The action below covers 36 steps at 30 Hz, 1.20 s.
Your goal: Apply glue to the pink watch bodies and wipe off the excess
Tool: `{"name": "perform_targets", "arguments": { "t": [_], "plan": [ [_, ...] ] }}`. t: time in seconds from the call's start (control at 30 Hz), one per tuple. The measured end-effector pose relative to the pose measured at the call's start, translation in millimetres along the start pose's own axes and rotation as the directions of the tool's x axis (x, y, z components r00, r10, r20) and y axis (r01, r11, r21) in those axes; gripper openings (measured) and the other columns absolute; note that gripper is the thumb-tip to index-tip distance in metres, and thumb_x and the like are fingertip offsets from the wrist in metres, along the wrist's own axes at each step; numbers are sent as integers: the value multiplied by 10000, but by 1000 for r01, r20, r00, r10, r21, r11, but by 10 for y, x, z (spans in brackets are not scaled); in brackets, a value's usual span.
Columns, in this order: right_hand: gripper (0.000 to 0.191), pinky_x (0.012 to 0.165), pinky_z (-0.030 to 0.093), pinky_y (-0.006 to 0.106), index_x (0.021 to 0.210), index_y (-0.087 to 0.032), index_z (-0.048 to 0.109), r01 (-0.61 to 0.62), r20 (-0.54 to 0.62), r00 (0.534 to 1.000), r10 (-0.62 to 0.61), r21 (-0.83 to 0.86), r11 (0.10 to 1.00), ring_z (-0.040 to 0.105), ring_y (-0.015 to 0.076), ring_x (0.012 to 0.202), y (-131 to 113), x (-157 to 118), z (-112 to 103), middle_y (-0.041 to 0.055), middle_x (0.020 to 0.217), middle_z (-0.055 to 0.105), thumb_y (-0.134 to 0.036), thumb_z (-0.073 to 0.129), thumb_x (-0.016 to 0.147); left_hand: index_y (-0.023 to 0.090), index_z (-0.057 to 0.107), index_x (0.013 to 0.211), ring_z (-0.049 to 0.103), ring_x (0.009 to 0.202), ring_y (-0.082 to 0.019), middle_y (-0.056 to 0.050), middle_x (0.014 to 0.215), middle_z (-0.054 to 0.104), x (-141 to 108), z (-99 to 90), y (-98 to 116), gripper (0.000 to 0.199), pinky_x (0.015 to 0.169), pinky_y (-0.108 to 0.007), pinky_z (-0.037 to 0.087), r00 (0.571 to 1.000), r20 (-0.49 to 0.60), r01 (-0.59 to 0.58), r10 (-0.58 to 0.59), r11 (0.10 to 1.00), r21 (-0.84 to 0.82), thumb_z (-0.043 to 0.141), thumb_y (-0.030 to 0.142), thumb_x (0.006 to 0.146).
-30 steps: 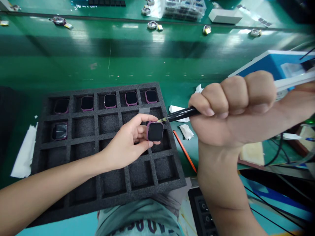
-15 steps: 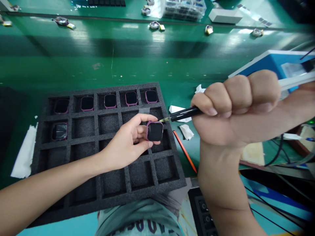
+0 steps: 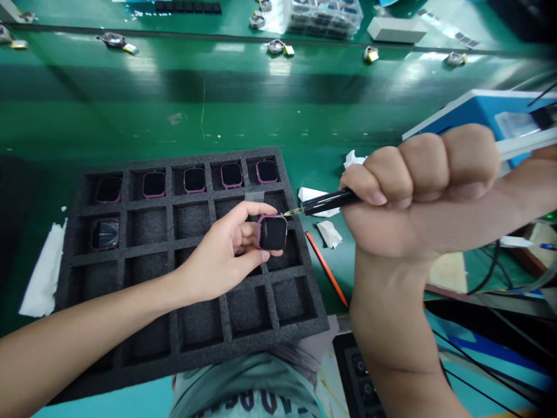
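Note:
My left hand (image 3: 232,249) pinches a purple-framed smartwatch case (image 3: 272,233) by its edges, dark screen facing up. It hovers over the right part of a dark foam tray (image 3: 243,283). Wrapped in a fist, my right hand (image 3: 418,191) grips a black dispensing syringe (image 3: 328,201) with a yellowish tip. That tip points left at the upper right corner of the watch; whether they touch I cannot tell. Similar purple watches (image 3: 194,179) lie in the tray's back row. Another watch (image 3: 105,233), with a shiny film on it, sits in the second row at left.
Behind the tray runs a green belt (image 3: 243,110) carrying several small watch parts (image 3: 275,46). An orange stick (image 3: 326,269) and crumpled white paper (image 3: 329,234) lie right of the tray. White tissue (image 3: 43,270) is at its left. A blue-and-white box (image 3: 474,119) stands behind my right hand.
The belt and the parts on it have slid slightly to the right. Both hands, the watch and the syringe have hardly moved.

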State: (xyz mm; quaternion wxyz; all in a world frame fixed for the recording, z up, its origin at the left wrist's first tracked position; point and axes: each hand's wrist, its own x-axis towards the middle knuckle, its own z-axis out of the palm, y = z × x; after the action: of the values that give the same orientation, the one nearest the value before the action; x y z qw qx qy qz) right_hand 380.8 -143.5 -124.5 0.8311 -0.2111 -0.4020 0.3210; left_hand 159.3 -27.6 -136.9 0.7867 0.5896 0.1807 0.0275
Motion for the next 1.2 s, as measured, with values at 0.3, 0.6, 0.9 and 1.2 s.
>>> {"name": "perform_targets", "arguments": {
  "t": [0.3,0.6,0.9,1.2],
  "plan": [
    [787,390,308,296,467,-220,313,79,74,993,-91,151,985,205,103,379,49,24,-85,-28,492,77,-921,527,751,205,524,1233,784,911,-170,-11,941,756,-16,-8,13,515,851,-300,593,1000,1,3,-3,1000,-20,722,1,803],
    [739,446,387,313,458,-200,313,-45,-56,997,62,265,963,336,128,429,-52,-78,-24,-10,472,161,-779,623,798,207,527,1240,794,921,-184,-21,961,769,-12,-32,-5,524,856,-307,598,1000,-5,-6,6,1000,-15,732,8,802],
    [720,455,380,306,467,-195,316,-37,96,995,7,317,948,378,117,438,-6,-18,-39,-11,474,238,-724,646,827,203,530,1235,791,914,-171,-20,971,770,-14,-22,14,523,856,-298,594,1000,-21,-9,9,1000,-17,736,-1,800],
    [638,546,442,315,532,-191,234,-146,-138,974,180,221,964,415,126,504,-162,-124,135,-15,530,256,-497,616,942,203,528,1227,790,911,-165,-14,966,770,-12,-20,20,517,862,-293,595,1000,-20,-8,7,1000,-23,733,-8,802]
  ]
}}
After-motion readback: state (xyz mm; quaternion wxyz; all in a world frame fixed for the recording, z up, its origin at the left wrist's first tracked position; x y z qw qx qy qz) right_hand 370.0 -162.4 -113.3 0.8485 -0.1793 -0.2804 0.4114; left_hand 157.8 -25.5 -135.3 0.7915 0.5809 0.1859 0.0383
